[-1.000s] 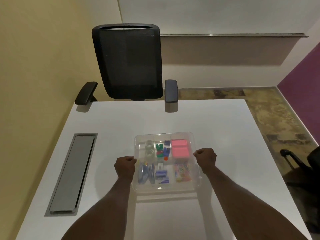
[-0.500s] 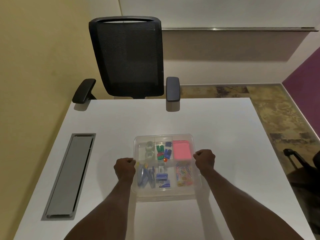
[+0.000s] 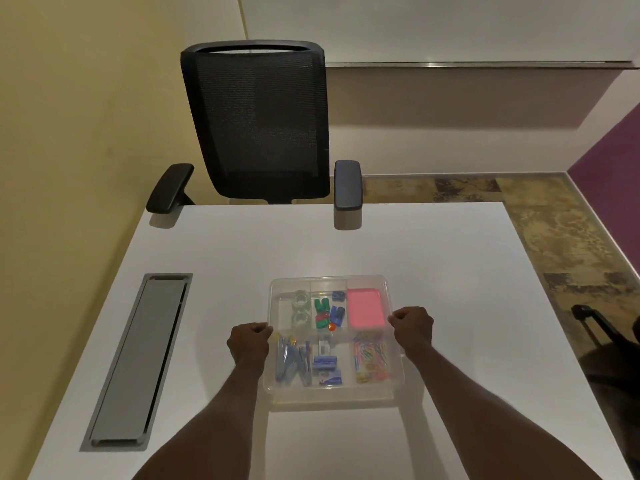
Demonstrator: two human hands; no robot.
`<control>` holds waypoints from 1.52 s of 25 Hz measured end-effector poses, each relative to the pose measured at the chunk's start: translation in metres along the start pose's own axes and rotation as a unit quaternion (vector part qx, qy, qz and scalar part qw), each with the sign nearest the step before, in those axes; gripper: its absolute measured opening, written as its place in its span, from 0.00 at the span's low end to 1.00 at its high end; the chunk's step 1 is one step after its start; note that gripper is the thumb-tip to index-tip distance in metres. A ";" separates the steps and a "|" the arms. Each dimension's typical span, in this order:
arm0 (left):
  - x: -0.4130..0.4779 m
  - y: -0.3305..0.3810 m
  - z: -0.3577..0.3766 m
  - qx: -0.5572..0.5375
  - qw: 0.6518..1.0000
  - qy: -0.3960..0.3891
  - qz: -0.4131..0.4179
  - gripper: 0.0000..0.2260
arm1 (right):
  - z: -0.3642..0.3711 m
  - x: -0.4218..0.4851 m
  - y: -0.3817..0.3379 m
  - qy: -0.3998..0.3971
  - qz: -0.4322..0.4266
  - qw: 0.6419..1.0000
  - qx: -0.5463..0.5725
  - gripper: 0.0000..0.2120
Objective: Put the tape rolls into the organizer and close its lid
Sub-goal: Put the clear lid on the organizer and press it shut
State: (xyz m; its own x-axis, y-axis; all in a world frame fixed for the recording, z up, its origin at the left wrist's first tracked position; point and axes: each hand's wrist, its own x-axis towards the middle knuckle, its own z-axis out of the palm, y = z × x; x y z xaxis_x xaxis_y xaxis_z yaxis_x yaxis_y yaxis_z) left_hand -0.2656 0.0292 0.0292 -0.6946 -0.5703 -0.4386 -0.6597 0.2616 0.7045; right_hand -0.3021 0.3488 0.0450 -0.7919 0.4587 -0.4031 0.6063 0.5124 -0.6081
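A clear plastic organizer (image 3: 332, 396) sits on the white table, with a clear lid (image 3: 329, 281) lying over it. Two clear tape rolls (image 3: 301, 308) lie in its back left compartment, seen through the lid. My left hand (image 3: 248, 344) is closed on the lid's left edge. My right hand (image 3: 412, 327) is closed on its right edge. Whether the lid is fully seated I cannot tell.
Other compartments hold pink sticky notes (image 3: 365, 308), green and blue clips (image 3: 327, 311), blue pens (image 3: 292, 362) and coloured paper clips (image 3: 370, 358). A grey cable hatch (image 3: 138, 358) is set into the table at left. A black office chair (image 3: 259, 126) stands at the far edge.
Both hands keep their hold on the lid's sides over the organizer. The view has tilted a little; the lid sits slightly nearer to me than before.
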 end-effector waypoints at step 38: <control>-0.004 0.026 0.046 0.368 0.869 -0.231 0.235 0.56 | 0.010 -0.019 0.006 -0.117 -0.228 0.904 -0.341 0.49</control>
State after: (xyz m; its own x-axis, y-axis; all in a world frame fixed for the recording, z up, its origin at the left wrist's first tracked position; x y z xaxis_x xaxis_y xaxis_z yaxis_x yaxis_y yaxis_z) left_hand -0.2928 0.0742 0.0236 -0.8663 0.0642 -0.4953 -0.1579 0.9056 0.3936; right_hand -0.2843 0.3359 0.0417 -0.9162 -0.0394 -0.3988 0.0526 0.9747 -0.2172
